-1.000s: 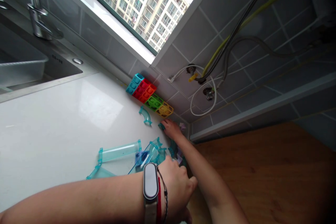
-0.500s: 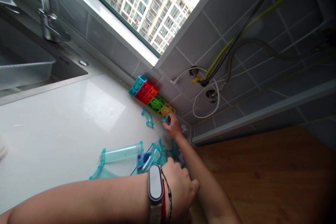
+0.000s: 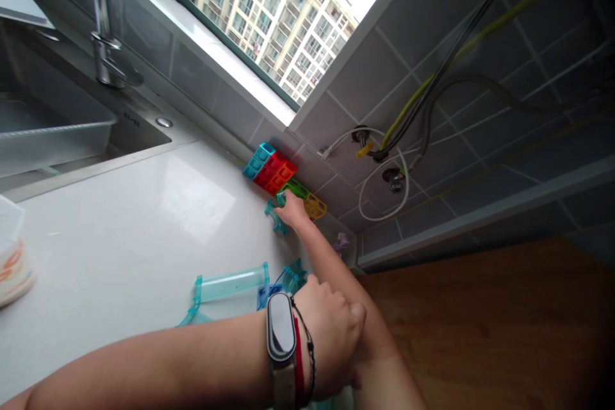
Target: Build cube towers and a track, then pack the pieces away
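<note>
My right hand [image 3: 292,210] pinches a small teal clear plastic piece [image 3: 281,196] in front of the row of building blocks. Just below its fingers lies a curved teal track piece [image 3: 277,219] on the counter. The row along the wall shows blue blocks [image 3: 259,160], red blocks [image 3: 275,173], a partly covered green block [image 3: 298,189] and a yellow block [image 3: 316,206]. My left hand [image 3: 327,339], with a wristband, is closed with its fingers curled under; whatever it may hold is hidden. Beside it lie a straight teal track [image 3: 233,283] and more teal pieces [image 3: 294,275].
A sink [image 3: 139,134] with a clear plastic bin [image 3: 57,141] and a faucet [image 3: 108,57] is at the left. A white tub [image 3: 14,262] stands at the left edge. Purple pieces [image 3: 341,242] lie by the corner. A white cable [image 3: 362,198] hangs on the tiled wall.
My right hand has moved left along the block row, from the yellow block to the green one, carrying the small teal piece. The view has shifted slightly, bringing the tub into sight.
</note>
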A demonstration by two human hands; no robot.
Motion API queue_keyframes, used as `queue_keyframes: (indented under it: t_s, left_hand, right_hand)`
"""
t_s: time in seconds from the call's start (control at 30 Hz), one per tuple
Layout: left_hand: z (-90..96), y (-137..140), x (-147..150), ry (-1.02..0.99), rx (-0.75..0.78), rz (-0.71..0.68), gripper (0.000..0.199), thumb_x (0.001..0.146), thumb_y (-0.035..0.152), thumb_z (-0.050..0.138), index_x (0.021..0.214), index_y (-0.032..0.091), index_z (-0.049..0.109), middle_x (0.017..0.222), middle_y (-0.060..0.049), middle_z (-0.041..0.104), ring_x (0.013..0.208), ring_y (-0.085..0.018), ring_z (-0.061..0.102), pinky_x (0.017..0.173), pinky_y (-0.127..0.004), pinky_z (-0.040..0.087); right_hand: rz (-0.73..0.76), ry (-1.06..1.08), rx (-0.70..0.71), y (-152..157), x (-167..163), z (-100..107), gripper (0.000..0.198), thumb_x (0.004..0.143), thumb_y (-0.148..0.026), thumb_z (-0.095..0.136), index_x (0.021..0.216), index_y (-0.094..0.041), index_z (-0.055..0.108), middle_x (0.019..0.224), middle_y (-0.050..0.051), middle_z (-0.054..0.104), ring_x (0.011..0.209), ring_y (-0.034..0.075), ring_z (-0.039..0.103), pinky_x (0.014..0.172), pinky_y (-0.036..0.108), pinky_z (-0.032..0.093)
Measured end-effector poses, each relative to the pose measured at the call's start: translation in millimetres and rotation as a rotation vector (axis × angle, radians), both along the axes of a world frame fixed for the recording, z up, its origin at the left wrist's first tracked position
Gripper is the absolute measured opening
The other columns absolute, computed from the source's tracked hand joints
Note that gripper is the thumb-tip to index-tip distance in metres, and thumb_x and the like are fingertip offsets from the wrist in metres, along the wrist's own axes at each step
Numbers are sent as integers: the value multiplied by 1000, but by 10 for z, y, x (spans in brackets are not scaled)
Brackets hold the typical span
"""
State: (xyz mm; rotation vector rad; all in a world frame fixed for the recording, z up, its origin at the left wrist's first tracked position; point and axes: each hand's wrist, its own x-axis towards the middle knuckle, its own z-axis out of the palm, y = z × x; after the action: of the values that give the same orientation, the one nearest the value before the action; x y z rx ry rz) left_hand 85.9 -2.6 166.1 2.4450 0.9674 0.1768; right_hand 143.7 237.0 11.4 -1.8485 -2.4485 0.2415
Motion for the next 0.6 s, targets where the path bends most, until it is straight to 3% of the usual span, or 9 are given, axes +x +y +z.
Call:
queue_keyframes:
  t_s: [0.17,0.37,0.6]
  left_hand:
    - [55,8,-17,29,-12,11,58,85,55,78,120,10,70,111,-25,76,105,-40,73,91,-52,53]
    - [121,-10,-50,35,-62,-68,57,88,53,75,124,9,69,117,-27,75,108,-41,73,90,-53,54]
    - [50,-14,-25,19,-55,-113,53,88,54,74,122,14,68,113,-22,76,104,-39,74,89,-53,56]
  right_hand:
    - [-40,-42,-82,-48,-51,-121,46,79,-26,75,122,-20,59,118,17,74,109,33,71,88,38,54]
    - [-119,33,-54,-109,36,-200,53,74,-23,80,124,-21,61,117,17,74,111,35,71,90,40,54]
    - [-149,353,78,-392,267,-25,50,72,-29,82,119,-23,64,107,9,76,102,29,72,88,37,54]
